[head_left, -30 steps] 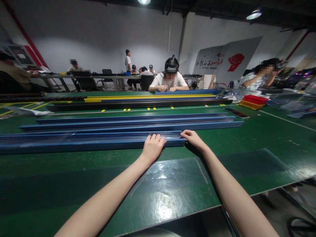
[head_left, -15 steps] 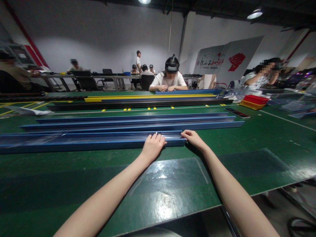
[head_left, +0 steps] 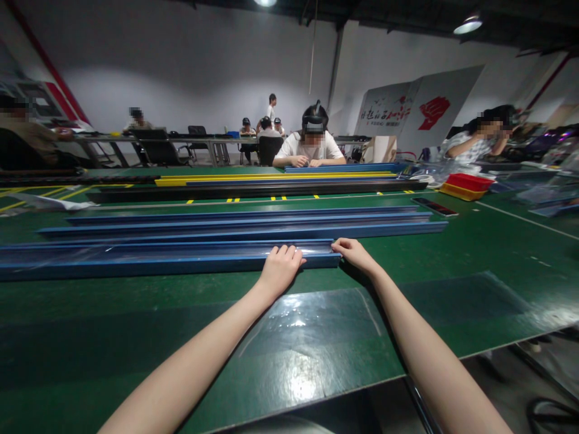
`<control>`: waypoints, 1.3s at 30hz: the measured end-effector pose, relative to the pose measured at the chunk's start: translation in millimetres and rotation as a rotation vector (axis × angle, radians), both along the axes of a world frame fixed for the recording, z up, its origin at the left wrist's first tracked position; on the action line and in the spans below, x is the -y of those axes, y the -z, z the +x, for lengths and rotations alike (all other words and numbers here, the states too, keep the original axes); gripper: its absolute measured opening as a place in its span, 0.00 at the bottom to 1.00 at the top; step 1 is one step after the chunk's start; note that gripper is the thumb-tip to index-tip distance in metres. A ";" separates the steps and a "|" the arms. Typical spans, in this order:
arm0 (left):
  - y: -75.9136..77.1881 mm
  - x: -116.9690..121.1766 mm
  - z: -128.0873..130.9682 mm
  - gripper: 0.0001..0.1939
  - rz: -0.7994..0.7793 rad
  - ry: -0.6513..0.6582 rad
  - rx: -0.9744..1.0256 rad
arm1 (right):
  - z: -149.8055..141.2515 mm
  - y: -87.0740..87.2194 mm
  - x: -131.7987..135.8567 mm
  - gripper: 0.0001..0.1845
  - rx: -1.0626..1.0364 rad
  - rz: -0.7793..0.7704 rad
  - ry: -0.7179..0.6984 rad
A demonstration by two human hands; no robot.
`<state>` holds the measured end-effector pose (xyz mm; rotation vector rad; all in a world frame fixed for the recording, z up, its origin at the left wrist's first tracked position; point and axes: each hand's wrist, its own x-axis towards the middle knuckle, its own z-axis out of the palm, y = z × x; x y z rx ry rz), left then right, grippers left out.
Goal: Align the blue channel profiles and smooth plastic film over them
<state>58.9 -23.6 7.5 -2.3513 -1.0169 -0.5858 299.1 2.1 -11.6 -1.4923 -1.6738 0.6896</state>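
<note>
where the near blue channel (head_left: 181, 265) is lying: lengthwise across the worktop (head_left: 497, 241), open side facing up, its left end running out of view and its right end stopping by the right hand (head_left: 355, 252).
left hand (head_left: 281, 270): reaching over the near wall, fingers curling into the hollow close to the right end; whether it is gripping or only pressing, i cannot tell.
right hand: working just beside the left but apart from it, bringing thumb and forefinger close together at the channel's end corner; what they are pinching, if anything, is hiding behind the fingers.
shiny clear film (head_left: 313, 246): seemingly lining the hollow, catching glare around the left fingertips.
risk at the film: if the fingers are pressing unevenly, it could be creasing or riding up a wall, and glare could be masking that.
risk at the end: if the right hand is pulling while the left is bearing lightly, the channel could be sliding or twisting.
farther blue channels (head_left: 244, 234): lying just beyond, near enough that a shove could be knocking them.
clear sheet (head_left: 316, 310): lying flat under the forearms, where a dragging arm could be shifting it.
</note>
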 end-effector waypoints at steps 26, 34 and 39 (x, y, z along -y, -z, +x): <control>0.6 -0.1 1.1 0.10 -0.031 -0.009 0.008 | -4.2 -8.5 5.2 0.17 0.227 -0.005 0.060; 0.5 0.1 1.0 0.11 -0.030 -0.002 0.019 | -4.2 -7.9 5.7 0.17 0.224 -0.027 0.066; 0.8 -0.2 0.8 0.10 -0.025 0.006 0.030 | -4.9 -9.4 6.0 0.16 0.233 -0.049 0.062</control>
